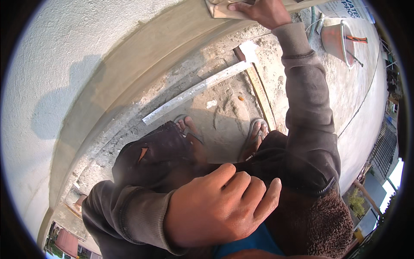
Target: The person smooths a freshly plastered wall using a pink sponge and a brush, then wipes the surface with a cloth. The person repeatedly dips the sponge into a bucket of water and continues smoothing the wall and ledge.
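Note:
My right hand (pixel 269 12) reaches far ahead and grips a flat beige board (pixel 227 12), its thumb lying on top. The board, partly cut off by the upper edge, lies against the smooth grey-brown plaster band (pixel 142 49) along the foot of the wall. Close in front of my body, my left hand (pixel 222 207) is a loose fist with its back to the view. Nothing sticks out of it, though its palm is hidden.
A long plaster-smeared straightedge (pixel 196 91) and a wooden strip (pixel 260 95) lie beyond my sandalled feet (pixel 254 136). At the far right, a bucket (pixel 334 42) with an orange-handled tool (pixel 357 39) lies near a printed bag (pixel 347 9). A rough white wall (pixel 56 64) rises at left.

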A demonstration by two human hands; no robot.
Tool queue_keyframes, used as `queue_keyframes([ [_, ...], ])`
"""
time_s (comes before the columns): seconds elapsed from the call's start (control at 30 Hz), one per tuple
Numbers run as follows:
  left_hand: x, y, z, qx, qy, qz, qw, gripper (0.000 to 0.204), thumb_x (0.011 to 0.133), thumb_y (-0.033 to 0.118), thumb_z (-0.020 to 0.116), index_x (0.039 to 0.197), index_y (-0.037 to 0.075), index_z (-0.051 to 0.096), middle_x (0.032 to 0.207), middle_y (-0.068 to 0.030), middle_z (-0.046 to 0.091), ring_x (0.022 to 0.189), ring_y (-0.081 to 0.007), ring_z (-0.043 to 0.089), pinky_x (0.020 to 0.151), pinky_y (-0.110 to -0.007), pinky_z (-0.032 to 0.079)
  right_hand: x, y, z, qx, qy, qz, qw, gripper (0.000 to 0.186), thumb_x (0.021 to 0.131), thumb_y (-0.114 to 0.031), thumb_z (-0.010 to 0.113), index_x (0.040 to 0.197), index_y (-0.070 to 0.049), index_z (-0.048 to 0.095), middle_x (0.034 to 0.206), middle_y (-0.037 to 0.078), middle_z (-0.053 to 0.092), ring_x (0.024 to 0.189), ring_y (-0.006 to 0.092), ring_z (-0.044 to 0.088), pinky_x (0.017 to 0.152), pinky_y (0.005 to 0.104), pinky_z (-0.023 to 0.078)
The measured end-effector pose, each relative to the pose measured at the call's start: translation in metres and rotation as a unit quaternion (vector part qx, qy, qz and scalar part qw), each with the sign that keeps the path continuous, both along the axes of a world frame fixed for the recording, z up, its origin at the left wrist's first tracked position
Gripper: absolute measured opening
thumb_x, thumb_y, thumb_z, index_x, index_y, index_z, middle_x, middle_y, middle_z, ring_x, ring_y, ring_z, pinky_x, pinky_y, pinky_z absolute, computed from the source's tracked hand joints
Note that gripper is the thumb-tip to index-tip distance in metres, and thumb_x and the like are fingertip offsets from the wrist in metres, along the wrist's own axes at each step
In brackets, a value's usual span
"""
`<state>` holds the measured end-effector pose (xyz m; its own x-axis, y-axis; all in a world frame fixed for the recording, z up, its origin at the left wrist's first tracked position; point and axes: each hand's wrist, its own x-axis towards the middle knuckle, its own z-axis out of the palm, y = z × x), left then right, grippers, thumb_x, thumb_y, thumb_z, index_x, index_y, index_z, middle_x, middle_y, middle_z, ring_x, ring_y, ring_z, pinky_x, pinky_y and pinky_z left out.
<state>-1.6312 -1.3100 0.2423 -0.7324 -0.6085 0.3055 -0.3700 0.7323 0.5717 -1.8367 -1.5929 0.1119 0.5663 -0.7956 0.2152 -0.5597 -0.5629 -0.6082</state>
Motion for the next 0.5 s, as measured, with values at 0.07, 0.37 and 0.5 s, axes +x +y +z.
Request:
queue_keyframes([
  [0.07, -0.008, -0.005, -0.009, 0.006, 0.013, -0.007, 1.000, 0.030, 0.086, 0.014, 0.073, 0.115, 0.006, 0.074, 0.068, 0.0033, 0.044, 0.056, -0.0098, 0.040, 0.052, -0.026, 0.035, 0.066, 0.039, -0.042, -0.102, 0.008, 0.037, 0.994, 0.027, 0.082, -0.022, 0.081, 0.105, -0.008, 0.079, 0.099, 0.021, 0.071, 0.094, 0.0390, 0.065, 0.087, 0.0473, 0.052],
  [0.37, -0.006, 0.001, -0.002, 0.015, -0.007, 0.010, 1.000, 0.033, 0.086, 0.013, 0.073, 0.119, 0.009, 0.073, 0.069, 0.0025, 0.044, 0.056, -0.0104, 0.041, 0.053, -0.027, 0.035, 0.028, 0.010, -0.005, -0.058, -0.016, 0.048, 0.997, 0.019, 0.082, -0.013, 0.079, 0.096, -0.001, 0.077, 0.085, 0.021, 0.073, 0.079, 0.0353, 0.071, 0.074, 0.0435, 0.058],
  [0.5, -0.010, -0.005, -0.015, 0.011, -0.014, 0.022, 1.000, 0.035, 0.085, 0.013, 0.074, 0.119, 0.009, 0.073, 0.071, 0.0023, 0.045, 0.057, -0.0104, 0.041, 0.053, -0.027, 0.036, 0.075, 0.028, -0.045, -0.117, 0.062, 0.017, 0.991, 0.031, 0.083, -0.024, 0.079, 0.105, -0.002, 0.076, 0.091, 0.026, 0.071, 0.088, 0.0411, 0.070, 0.081, 0.0483, 0.056],
])
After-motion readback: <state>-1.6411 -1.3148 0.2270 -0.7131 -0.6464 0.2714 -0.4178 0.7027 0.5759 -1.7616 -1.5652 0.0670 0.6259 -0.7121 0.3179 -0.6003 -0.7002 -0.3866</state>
